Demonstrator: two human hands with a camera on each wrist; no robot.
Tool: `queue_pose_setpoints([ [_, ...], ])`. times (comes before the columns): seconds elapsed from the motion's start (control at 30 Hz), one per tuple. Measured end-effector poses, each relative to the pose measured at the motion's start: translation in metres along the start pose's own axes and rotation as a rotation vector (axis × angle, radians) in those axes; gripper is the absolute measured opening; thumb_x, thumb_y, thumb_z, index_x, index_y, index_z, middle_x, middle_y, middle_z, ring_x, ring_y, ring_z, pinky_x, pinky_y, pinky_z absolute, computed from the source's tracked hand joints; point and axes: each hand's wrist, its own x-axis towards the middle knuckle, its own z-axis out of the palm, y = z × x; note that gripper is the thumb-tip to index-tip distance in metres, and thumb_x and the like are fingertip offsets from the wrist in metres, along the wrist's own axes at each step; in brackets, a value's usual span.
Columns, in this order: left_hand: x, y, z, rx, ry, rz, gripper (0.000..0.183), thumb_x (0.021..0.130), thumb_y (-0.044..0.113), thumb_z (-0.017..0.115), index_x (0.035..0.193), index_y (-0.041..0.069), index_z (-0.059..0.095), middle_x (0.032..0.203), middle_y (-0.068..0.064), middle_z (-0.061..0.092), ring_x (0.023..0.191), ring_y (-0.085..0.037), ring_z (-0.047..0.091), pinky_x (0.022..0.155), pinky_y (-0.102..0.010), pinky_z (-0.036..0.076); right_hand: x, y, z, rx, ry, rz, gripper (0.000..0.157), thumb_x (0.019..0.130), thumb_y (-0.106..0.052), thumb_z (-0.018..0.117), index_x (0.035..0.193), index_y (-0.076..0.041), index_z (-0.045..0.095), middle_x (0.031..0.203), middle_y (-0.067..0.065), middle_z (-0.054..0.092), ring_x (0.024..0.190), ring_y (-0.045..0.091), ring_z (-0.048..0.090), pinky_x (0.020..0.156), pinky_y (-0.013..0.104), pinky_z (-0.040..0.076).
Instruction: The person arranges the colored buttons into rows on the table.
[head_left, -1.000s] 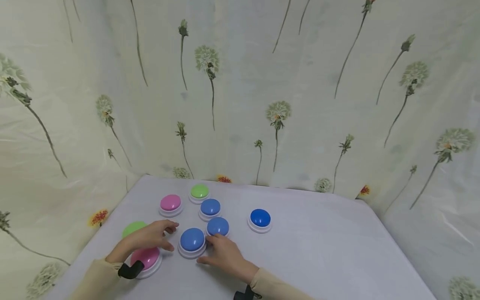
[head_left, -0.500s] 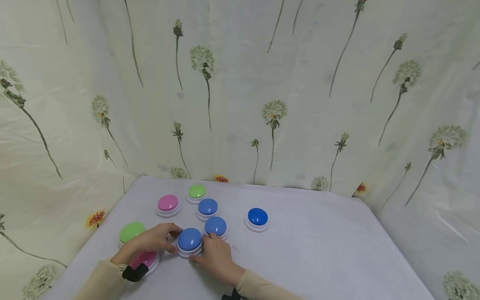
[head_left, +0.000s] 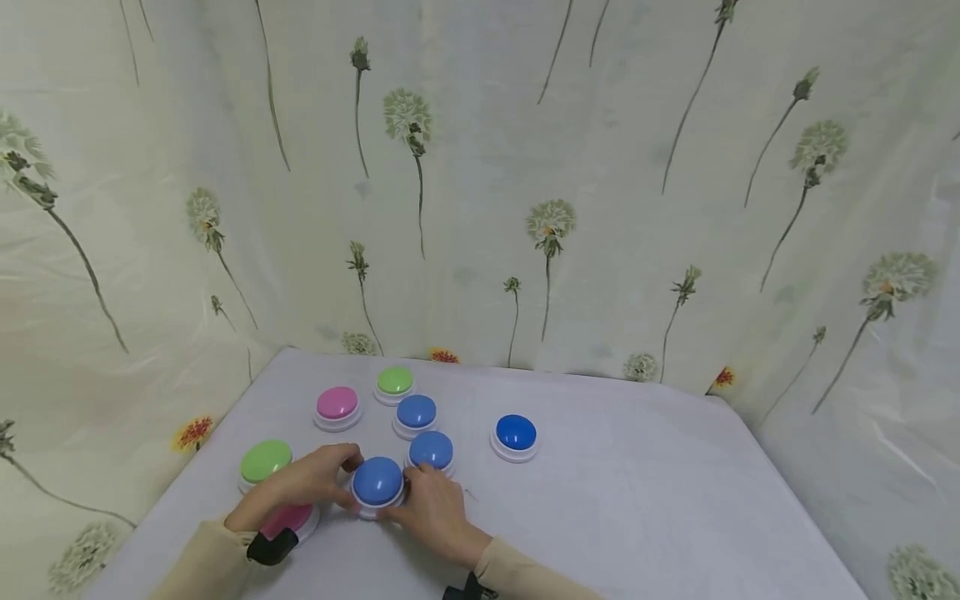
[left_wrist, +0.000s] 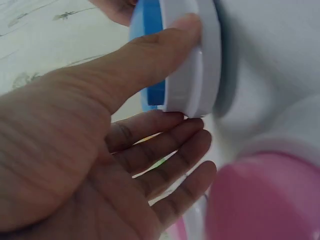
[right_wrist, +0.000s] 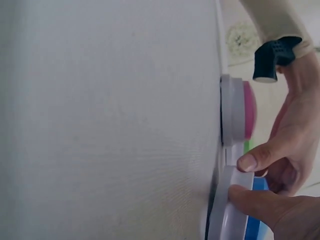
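Both hands hold one push button with a blue dome point(head_left: 377, 481) and a white round base point(left_wrist: 200, 65). On its left side my left hand point(head_left: 318, 479) grips the base, thumb pressed flat to the white rim and fingers curving beneath its edge in the left wrist view. From the right, my right hand point(head_left: 437, 510) grips the same base, its thumb point(right_wrist: 242, 195) on the rim. The base stands slightly tilted, close over the table in the right wrist view. A second blue button point(head_left: 431, 450) sits just behind the right fingers.
A pink button point(head_left: 287, 518) lies partly hidden under the left wrist, with a green button point(head_left: 266, 460) behind it. Farther back stand another pink button point(head_left: 337, 403), a green one point(head_left: 394, 380) and a blue one point(head_left: 416, 411). A darker blue button point(head_left: 515, 432) stands apart to the right.
My left hand has moved right and my right hand has closed in, so both now grip the nearest blue button's base. That button has shifted slightly toward me. The other buttons have stayed put.
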Motion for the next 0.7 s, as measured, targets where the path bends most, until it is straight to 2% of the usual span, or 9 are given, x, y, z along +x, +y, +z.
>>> queue_pose_setpoints([
  [0.17,-0.002,0.010,-0.003,0.023,-0.006,0.001,0.046,0.065,0.025,0.086,0.098,0.010,0.059,0.095,0.000,0.062,0.093,-0.019,0.057,0.083,-0.039,0.049,-0.003,0.003,-0.008,-0.001,-0.010,-0.012,0.059,0.064,-0.058,0.081,0.102,-0.014,0.071,0.087,-0.002,0.066,0.075,0.011,0.060,0.054,0.028,0.046],
  [0.47,-0.008,0.032,-0.006,-0.009,0.003,0.020,0.050,0.066,0.027,0.087,0.100,0.008,0.055,0.096,0.000,0.062,0.093,-0.018,0.058,0.083,-0.037,0.051,-0.009,0.004,-0.036,0.091,-0.066,-0.009,0.059,0.068,-0.055,0.080,0.111,-0.016,0.070,0.101,-0.003,0.071,0.091,0.011,0.065,0.068,0.031,0.054],
  [0.7,-0.009,0.050,-0.007,-0.005,0.019,0.069,0.050,0.067,0.028,0.086,0.101,0.010,0.054,0.097,0.001,0.060,0.092,-0.019,0.056,0.082,-0.036,0.051,-0.017,0.006,-0.056,0.115,-0.071,0.004,0.059,0.069,-0.057,0.079,0.113,-0.019,0.069,0.104,-0.007,0.072,0.084,0.006,0.061,0.062,0.025,0.048],
])
